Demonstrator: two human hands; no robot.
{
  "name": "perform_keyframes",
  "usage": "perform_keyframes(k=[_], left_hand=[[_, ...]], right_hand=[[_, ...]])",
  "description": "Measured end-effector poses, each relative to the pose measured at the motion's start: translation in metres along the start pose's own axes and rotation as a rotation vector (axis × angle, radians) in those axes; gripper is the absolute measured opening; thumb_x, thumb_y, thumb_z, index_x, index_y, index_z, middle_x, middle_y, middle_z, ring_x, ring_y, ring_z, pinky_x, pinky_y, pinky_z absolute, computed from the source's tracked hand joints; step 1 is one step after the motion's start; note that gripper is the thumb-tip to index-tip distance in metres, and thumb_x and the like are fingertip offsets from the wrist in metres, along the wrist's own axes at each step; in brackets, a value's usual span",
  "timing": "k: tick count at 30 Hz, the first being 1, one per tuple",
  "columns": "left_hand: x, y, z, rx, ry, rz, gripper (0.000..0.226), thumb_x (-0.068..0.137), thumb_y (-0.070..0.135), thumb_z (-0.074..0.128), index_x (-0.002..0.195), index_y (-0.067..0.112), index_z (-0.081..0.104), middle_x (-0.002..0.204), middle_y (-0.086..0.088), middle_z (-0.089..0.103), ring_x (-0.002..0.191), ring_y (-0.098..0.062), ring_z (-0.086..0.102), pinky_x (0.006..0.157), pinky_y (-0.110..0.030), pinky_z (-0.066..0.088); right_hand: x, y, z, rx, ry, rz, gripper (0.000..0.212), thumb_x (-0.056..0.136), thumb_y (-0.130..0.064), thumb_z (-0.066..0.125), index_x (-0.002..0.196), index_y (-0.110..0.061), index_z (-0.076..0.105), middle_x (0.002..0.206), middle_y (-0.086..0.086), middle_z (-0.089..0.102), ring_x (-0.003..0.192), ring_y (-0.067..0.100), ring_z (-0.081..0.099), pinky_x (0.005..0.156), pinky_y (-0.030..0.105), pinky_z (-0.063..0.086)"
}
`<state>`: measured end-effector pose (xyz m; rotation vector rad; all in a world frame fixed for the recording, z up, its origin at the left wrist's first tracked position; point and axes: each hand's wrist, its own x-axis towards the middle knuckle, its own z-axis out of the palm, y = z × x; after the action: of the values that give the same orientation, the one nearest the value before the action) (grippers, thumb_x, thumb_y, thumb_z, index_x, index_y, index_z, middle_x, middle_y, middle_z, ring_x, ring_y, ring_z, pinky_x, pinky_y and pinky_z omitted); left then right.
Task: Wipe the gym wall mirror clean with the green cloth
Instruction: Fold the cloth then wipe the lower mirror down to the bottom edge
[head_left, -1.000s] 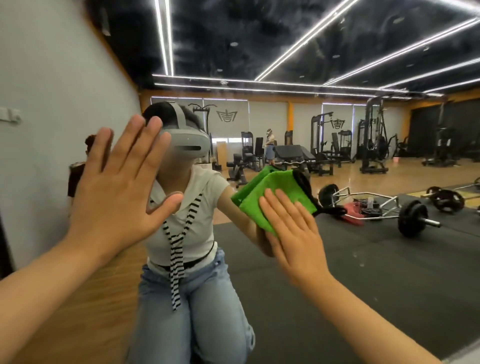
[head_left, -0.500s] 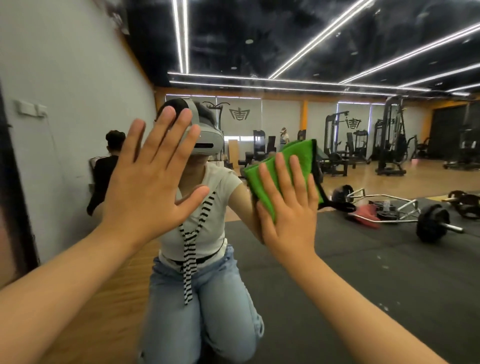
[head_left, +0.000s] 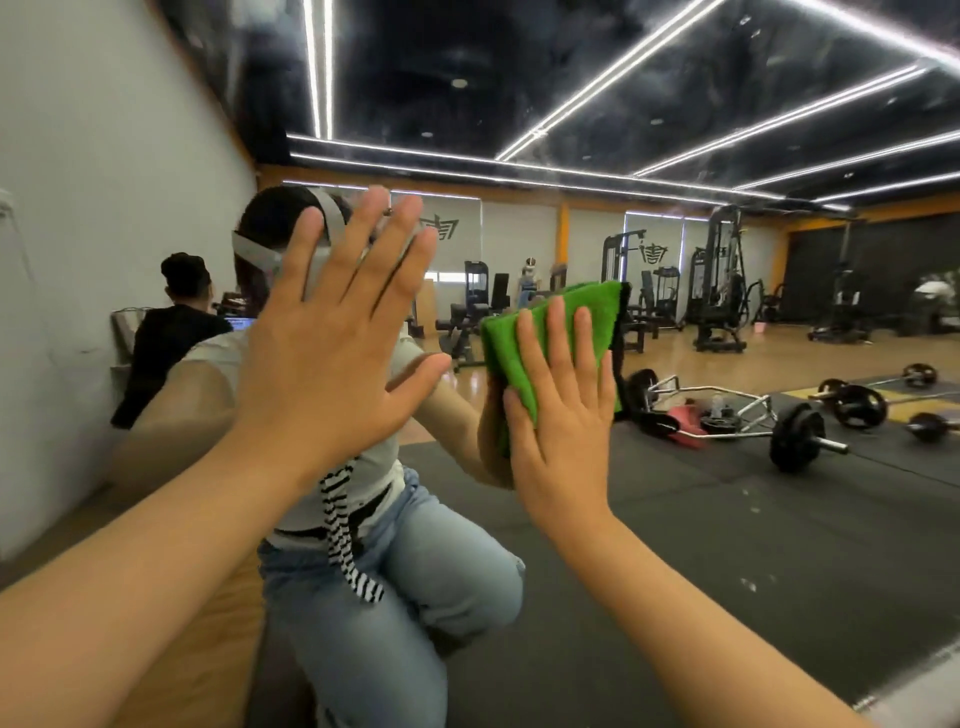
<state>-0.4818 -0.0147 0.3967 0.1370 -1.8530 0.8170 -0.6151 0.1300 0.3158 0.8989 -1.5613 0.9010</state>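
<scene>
The wall mirror (head_left: 675, 545) fills almost the whole view and reflects the gym and a kneeling person in a headset. A folded green cloth (head_left: 561, 322) lies flat against the glass at centre. My right hand (head_left: 563, 415) presses it to the mirror with straight, spread fingers. My left hand (head_left: 337, 353) is flat on the bare glass to the left of the cloth, fingers straight and spread. The lower part of the cloth is hidden under my right palm.
The mirror's bottom edge (head_left: 914, 675) shows at the lower right corner. Small smudges (head_left: 750, 584) mark the glass at lower right. Reflected in the mirror are barbells (head_left: 795, 436), weight machines (head_left: 719, 291) and a seated person in black (head_left: 166, 332).
My right hand has slid the cloth up and to the right across the glass. My left hand has also shifted up and right on the mirror, and the view has turned with them.
</scene>
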Motion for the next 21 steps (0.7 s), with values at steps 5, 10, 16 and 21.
perform_keyframes(k=[5, 10, 16, 21], left_hand=[[0.0, 0.002, 0.004, -0.027, 0.031, 0.022, 0.085, 0.095, 0.058, 0.023, 0.161, 0.008, 0.006, 0.169, -0.013, 0.001, 0.156, -0.028, 0.0, 0.124, -0.053, 0.0], [0.0, 0.001, 0.002, -0.019, 0.024, -0.006, 0.088, 0.094, 0.062, 0.024, 0.161, 0.008, 0.004, 0.169, -0.012, -0.002, 0.156, -0.027, -0.004, 0.125, -0.051, -0.002], [-0.001, 0.001, 0.0, -0.03, 0.009, 0.006, 0.076, 0.101, 0.051, 0.021, 0.161, 0.01, 0.001, 0.169, -0.011, -0.004, 0.156, -0.027, -0.005, 0.125, -0.052, 0.001], [-0.001, 0.002, 0.001, -0.063, 0.043, -0.003, 0.074, 0.1, 0.045, 0.025, 0.161, 0.008, 0.006, 0.169, -0.012, -0.001, 0.156, -0.027, 0.0, 0.125, -0.054, 0.005]], right_hand=[[-0.011, -0.017, 0.003, -0.049, -0.105, -0.207, 0.051, 0.107, -0.039, 0.022, 0.155, -0.022, 0.019, 0.163, -0.003, 0.018, 0.154, 0.018, 0.009, 0.124, 0.045, 0.008], [0.017, 0.05, -0.028, -0.093, -0.094, -0.121, 0.054, 0.105, -0.033, 0.03, 0.156, -0.024, 0.016, 0.164, -0.004, 0.015, 0.153, 0.008, 0.005, 0.125, 0.037, 0.005], [0.019, -0.013, 0.007, -0.026, 0.06, 0.08, 0.058, 0.103, -0.034, 0.032, 0.157, -0.024, 0.014, 0.165, -0.002, 0.009, 0.154, 0.019, 0.002, 0.124, 0.047, 0.001], [-0.016, 0.02, -0.015, -0.114, -0.177, -0.317, 0.05, 0.106, -0.034, 0.03, 0.155, -0.025, 0.024, 0.164, -0.005, 0.017, 0.154, 0.019, 0.013, 0.124, 0.043, 0.009]])
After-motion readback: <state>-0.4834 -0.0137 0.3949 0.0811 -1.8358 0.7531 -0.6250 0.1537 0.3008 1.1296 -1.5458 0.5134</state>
